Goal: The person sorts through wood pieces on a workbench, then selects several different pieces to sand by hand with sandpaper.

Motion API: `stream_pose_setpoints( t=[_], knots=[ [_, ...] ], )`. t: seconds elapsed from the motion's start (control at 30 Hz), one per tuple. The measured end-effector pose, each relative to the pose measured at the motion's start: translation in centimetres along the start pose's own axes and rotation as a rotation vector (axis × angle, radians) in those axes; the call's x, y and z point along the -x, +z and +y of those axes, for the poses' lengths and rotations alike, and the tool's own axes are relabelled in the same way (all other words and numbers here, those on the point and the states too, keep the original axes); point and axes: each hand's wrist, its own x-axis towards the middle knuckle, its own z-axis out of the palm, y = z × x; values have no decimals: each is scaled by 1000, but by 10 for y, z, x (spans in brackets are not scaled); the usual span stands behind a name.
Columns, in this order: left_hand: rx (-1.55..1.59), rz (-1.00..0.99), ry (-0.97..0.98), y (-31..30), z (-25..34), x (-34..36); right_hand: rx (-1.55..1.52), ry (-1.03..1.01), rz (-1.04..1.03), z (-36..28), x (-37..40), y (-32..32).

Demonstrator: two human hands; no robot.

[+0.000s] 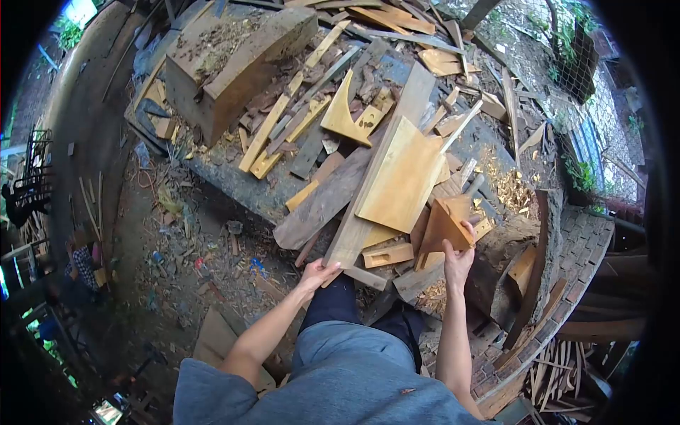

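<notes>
At the table's near edge, a long plank is held by the left fingers and a brown block by the right fingers; leftward, littered ground is exposed.

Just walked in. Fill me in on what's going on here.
A person is handling wood: the left hand holds the near end of a long board, and the right hand grips a brown wooden piece. A wide yellowish panel lies over part of the board, amid scattered wood scraps.
</notes>
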Motion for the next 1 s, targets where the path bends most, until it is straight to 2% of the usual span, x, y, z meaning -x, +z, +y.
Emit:
stream_pose_setpoints(
  t=[0.07,0.2,0.27,0.3,0.33,0.4,0.47,0.53,0.6,0.63,0.7,0.73,0.8,0.87,0.93,1.0],
  knots=[
    [-163,-20,16,-3,-1,-5,86,26,4,7,-6,5],
    [-300,-27,100,-14,19,-1,133,6,-1,14,-13,19],
    [-826,-49,287,-24,39,-2,119,-26,-17,13,-12,25],
    [-995,2,343,-27,48,1,112,-51,-19,12,-12,27],
    [-1026,-125,143,-24,82,12,113,-57,-20,10,-13,27],
    [-1002,-225,124,-28,122,16,201,-101,-42,9,-13,26],
    [-692,-177,199,-30,163,19,144,-50,-62,12,-17,23],
    [-497,84,444,-36,186,2,80,10,-62,10,-11,25],
    [-582,325,730,-53,195,-39,117,59,-80,1,-13,25],
    [-579,318,739,-54,201,-57,142,-4,-61,5,-13,26],
    [-710,387,1041,-48,211,-88,200,-52,-53,5,-13,24],
    [-698,384,1044,-43,216,-102,250,-92,-57,6,-14,23],
    [-920,470,918,-24,226,-124,181,-73,-64,9,-15,22],
    [-954,511,926,-5,234,-137,202,-64,-61,11,-15,22],
    [-1059,644,875,8,242,-145,201,-71,-49,12,-15,24],
    [-1077,651,907,10,243,-158,247,-75,-49,4,-13,25]
  ],
)
